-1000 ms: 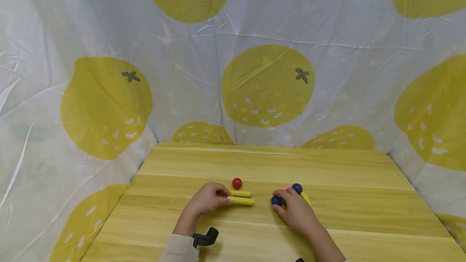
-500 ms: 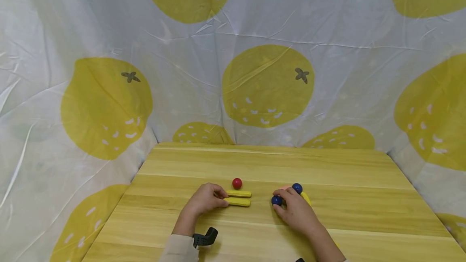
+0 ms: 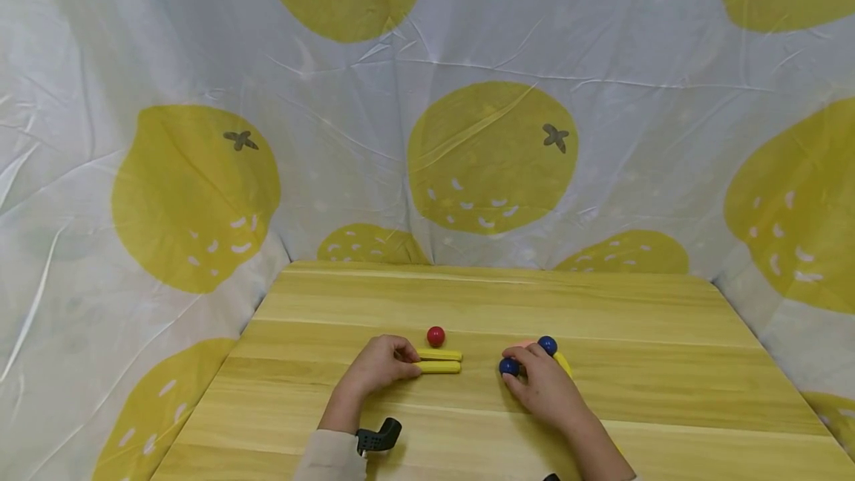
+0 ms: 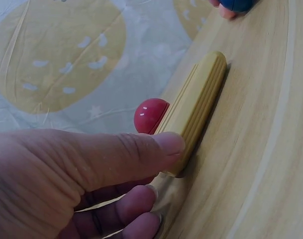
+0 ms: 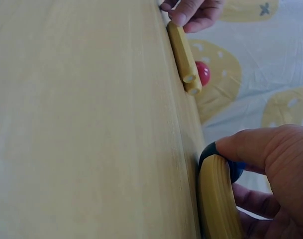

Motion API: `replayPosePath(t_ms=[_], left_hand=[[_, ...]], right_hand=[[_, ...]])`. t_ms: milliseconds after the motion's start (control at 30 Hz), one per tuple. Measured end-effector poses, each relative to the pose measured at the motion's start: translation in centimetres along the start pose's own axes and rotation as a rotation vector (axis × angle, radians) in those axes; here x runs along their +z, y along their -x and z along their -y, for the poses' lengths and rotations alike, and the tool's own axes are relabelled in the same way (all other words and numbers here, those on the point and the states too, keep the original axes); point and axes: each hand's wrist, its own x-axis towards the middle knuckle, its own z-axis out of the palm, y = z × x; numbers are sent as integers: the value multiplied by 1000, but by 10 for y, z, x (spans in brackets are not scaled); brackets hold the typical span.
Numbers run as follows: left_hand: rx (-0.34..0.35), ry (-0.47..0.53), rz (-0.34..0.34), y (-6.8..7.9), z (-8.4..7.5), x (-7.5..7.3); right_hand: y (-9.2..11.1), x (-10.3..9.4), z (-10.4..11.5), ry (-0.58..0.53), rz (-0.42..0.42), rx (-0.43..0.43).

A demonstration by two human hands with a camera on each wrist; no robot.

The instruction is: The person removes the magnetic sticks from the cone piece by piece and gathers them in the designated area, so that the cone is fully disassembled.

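Within the pinch of the right hand (image 3: pixel 548 392) is a blue ball (image 3: pixel 509 367); the left hand (image 3: pixel 377 364) pinches two yellow sticks (image 3: pixel 441 367) by their ends. Beyond the right hand sits another blue ball (image 3: pixel 548 346); beyond the sticks, a red ball (image 3: pixel 436 336).

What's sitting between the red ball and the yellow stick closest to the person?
The far yellow stick: the head view shows it lying between the red ball and the near yellow stick.
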Motion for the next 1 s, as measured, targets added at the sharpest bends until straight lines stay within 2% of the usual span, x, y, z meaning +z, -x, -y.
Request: replayPosePath(t_ms=[467,600,733,867,1000], left_hand=[[17,-3,-22,-1,-1,2],[0,0,-18,-1,-2,1],[-6,17,-20,0,-2,0],[-7,31,-27,1,-2,-1],[-10,20,-50,2,-3,-4]], right_hand=[[-1,0,0,16,-21,3],[-1,-2,1,-28,-36,25],[-1,-6,0,-156,-30,39],[-2,-19,-4,-245,15,40],[2,-39,-13,-273,135,72]])
